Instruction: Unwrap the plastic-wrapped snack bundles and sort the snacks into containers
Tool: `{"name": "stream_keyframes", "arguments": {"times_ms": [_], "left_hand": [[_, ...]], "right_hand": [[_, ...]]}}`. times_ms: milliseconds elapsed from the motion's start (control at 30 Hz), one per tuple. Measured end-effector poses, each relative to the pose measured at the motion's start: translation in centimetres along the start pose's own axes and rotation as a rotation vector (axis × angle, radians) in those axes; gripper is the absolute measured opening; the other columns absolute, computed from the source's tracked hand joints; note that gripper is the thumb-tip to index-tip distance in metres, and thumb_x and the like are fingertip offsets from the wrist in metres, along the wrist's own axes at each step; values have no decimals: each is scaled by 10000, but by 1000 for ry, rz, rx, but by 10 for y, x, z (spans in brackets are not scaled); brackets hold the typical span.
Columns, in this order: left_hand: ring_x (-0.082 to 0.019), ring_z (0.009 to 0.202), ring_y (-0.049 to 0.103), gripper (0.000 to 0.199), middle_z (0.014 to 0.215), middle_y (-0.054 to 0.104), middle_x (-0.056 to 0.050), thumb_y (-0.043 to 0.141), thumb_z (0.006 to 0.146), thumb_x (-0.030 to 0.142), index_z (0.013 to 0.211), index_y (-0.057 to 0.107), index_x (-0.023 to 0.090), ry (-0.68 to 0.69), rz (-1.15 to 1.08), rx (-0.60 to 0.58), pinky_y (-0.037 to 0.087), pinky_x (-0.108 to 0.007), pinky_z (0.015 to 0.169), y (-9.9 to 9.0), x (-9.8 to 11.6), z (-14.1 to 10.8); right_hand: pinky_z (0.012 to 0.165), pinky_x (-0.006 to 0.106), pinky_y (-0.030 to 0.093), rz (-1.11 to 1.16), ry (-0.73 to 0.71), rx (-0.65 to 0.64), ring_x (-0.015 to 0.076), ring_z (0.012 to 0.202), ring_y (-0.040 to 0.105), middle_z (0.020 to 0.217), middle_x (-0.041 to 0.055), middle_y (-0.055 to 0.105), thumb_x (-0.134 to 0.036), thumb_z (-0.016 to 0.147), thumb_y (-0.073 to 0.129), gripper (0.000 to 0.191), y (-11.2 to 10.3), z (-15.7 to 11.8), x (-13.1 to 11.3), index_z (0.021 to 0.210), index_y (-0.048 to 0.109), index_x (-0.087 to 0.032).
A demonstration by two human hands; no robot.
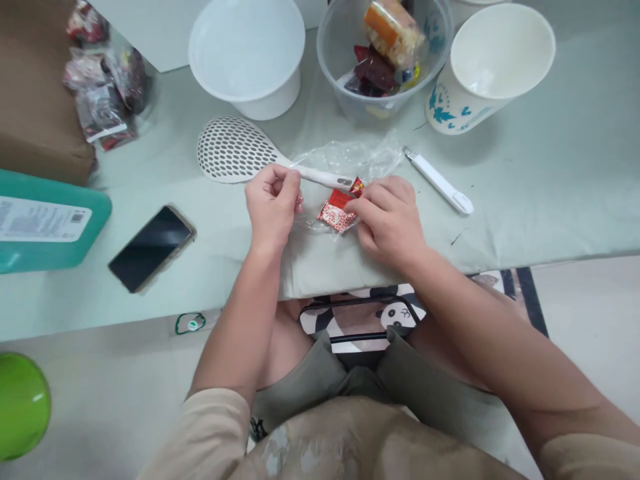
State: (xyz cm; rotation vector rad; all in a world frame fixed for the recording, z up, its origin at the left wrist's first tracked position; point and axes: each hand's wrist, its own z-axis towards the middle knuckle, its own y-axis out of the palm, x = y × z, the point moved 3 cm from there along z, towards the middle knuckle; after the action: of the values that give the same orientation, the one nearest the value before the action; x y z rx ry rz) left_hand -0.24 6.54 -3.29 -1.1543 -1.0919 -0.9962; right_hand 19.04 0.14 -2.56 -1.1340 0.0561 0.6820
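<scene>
My left hand (273, 203) is closed in a pinch beside the handle of a white slotted skimmer (237, 148). A bit of something pinkish shows below its fingertips, mostly hidden by them. My right hand (390, 217) has its fingers curled at the edge of a small red-and-white packet (337, 215), gripping its right side. Just above, a small red-and-yellow wrapped piece (357, 187) sits by those fingers. Under and behind the packets lies a crumpled clear plastic bag (345, 157), partly covered by the skimmer's handle.
Behind stand a white bowl (270, 87), a clear tub (345, 93) of wrapped snacks and a paper bucket (465, 100). A white box cutter (440, 181) lies right. Leftward are a phone (151, 248), a teal container (90, 207), bagged items (103, 110) and a cardboard box (45, 113).
</scene>
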Motion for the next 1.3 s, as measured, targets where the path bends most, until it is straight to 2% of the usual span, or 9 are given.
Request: {"name": "stream_keyframes", "arguments": {"times_ms": [167,300,433,533,633,700,933,1100,1300], "left_hand": [[-61,338,359,313,442,452,80,655,864,169,614,475,224,-142,28,108,247,-222,345,-18,-2,-9],[-57,347,314,296,407,391,81,613,738,31,540,485,210,-113,159,121,190,-237,345,-34,0,-24],[-80,405,328,307,429,392,60,630,765,93,519,491,213,-51,222,-14,217,-274,399,-44,4,-34],[-112,497,393,345,531,454,36,642,912,269,601,500,230,51,191,28,306,-304,487,-48,6,-29],[-126,595,466,374,656,512,20,693,932,491,697,535,248,92,94,30,381,-315,563,-41,3,-14],[-128,630,516,393,707,568,10,726,888,591,761,580,249,58,41,-89,402,-309,569,-29,0,-5],[-86,532,454,385,698,575,45,897,759,375,1033,662,240,2,128,-319,349,-257,534,2,-5,-1],[-90,525,386,152,634,435,53,764,854,231,832,614,227,58,47,-183,299,-266,512,-6,-3,0],[-83,478,285,263,577,387,63,582,807,-19,725,520,222,-47,-20,11,211,-286,473,-15,-2,1]], "right_hand": [[894,424,393,-15,-31,44,242,951,590,813,39,654,-109,811,537,159,-17,-13,17,795,625,-240],[871,445,384,13,1,-36,249,927,601,764,43,646,-116,807,537,167,-22,-23,32,746,628,-241],[834,453,384,90,51,-138,255,886,612,735,46,654,-136,792,514,185,-25,-25,34,732,650,-246],[825,447,419,185,166,-102,252,842,604,780,58,667,-194,830,503,162,-27,-20,32,766,641,-250],[802,434,437,206,302,-34,252,817,584,824,71,669,-302,878,559,111,-24,-12,29,787,599,-254],[802,431,432,191,340,-22,255,820,572,832,74,671,-357,875,615,132,-18,-7,27,798,593,-253],[799,418,432,218,399,-123,245,758,573,713,39,655,-291,846,651,54,0,3,21,850,673,-241],[696,377,434,264,474,-54,210,692,572,727,33,641,-244,884,584,63,-10,1,24,833,618,-230],[690,383,458,242,577,50,195,680,548,699,18,568,-297,973,522,201,-13,-10,43,780,525,-240]]}}
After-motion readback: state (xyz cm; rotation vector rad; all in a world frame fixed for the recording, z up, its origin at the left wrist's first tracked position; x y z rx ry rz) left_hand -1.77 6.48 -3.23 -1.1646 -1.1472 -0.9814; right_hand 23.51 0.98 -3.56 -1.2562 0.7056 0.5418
